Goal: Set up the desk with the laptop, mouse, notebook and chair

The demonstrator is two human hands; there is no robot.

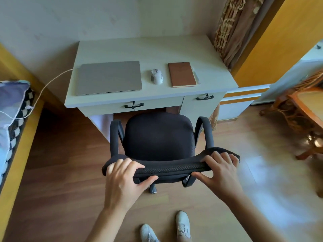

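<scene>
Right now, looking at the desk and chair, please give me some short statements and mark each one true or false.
1. The laptop is open. False: its lid is closed.
2. The mouse lies between the laptop and the notebook. True.
3. Both the left hand and the right hand grip the chair backrest. True.
4. The notebook lies on the chair seat. False: it is on the desk.

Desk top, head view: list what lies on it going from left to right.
White cable → closed laptop → mouse → brown notebook → pen, tight against the notebook's right edge.
</scene>
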